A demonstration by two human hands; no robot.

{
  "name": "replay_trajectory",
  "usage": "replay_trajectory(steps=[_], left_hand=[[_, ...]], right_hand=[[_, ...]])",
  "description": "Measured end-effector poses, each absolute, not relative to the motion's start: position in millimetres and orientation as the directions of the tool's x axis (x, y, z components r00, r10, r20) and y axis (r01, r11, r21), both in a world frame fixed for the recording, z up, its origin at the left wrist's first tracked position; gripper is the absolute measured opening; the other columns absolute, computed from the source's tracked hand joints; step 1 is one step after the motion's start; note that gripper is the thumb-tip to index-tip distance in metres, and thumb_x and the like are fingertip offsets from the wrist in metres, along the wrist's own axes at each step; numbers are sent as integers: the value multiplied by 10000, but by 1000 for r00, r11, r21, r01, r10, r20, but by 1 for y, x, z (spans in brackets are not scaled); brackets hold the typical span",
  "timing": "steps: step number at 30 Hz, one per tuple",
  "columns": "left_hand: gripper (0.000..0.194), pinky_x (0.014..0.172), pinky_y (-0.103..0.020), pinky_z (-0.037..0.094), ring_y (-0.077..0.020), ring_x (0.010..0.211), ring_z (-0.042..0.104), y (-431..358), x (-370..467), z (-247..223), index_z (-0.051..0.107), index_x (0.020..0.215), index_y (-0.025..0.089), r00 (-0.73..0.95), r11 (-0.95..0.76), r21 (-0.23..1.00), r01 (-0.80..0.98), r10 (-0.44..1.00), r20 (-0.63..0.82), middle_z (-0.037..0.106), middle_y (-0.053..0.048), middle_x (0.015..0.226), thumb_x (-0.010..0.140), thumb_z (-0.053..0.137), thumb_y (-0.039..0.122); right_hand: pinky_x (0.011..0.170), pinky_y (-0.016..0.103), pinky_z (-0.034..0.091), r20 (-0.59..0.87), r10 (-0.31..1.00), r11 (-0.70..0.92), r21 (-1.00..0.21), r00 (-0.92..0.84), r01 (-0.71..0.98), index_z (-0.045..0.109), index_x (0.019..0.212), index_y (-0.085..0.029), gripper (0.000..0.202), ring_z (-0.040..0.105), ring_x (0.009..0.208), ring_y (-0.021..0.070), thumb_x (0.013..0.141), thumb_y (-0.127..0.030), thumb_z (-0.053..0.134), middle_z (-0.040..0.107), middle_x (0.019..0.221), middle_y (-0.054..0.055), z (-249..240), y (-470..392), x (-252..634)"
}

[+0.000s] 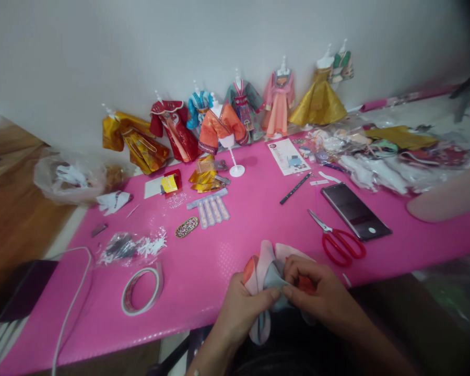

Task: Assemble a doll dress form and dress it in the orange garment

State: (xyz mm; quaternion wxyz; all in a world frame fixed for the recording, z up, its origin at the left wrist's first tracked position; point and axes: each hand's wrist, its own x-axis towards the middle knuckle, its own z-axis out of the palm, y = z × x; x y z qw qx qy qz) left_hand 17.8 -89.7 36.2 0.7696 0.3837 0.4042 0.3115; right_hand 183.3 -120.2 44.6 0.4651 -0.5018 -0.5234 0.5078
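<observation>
Work surface: a desk (196,277) with a glossy pink cover, its far edge near a pale wall (121,52). Wooden floor (19,193) shows beyond the left edge. Along the far edge stands a row of miniature costumes (245,102) on white mannequin forms; an orange costume (219,128) on a round-footed white stand (237,170) is placed forward of the row. Heaped clear plastic bags (362,169) occupy the far right corner; a translucent bag (62,185) lies near the far left corner. A white cable (77,295) crosses the near left corner. At the right edge, a rounded bare limb (446,198) extends over the cover; arm or leg cannot be determined.

Near edge: the pink and grey-blue cloth (267,261), with coral parts, is held at this edge and overlaps it in the view. The left hand (243,303) grips the cloth, thumb on top, other fingers mostly hidden. The right hand (317,287) pinches it between thumb and forefinger.

Working room: a bare stretch of cover lies between the left hand and the tape roll (128,292); another runs from the cloth toward the far edge. To the right, red-handled scissors (337,243) and a smartphone (356,211) narrow the space
</observation>
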Motion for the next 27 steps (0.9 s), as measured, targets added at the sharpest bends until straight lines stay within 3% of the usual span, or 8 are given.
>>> replay_trajectory(steps=[27], left_hand=[[393,525,-202,345,-78,535,388,-89,17,36,590,714,145,465,500,856,-133,794,-392,464,57,571,613,860,411]], right_hand=[[613,268,398,-43,995,-38,-997,-88,61,534,612,-200,245,498,652,137,807,-272,663,516,654,-26,45,-119,185]])
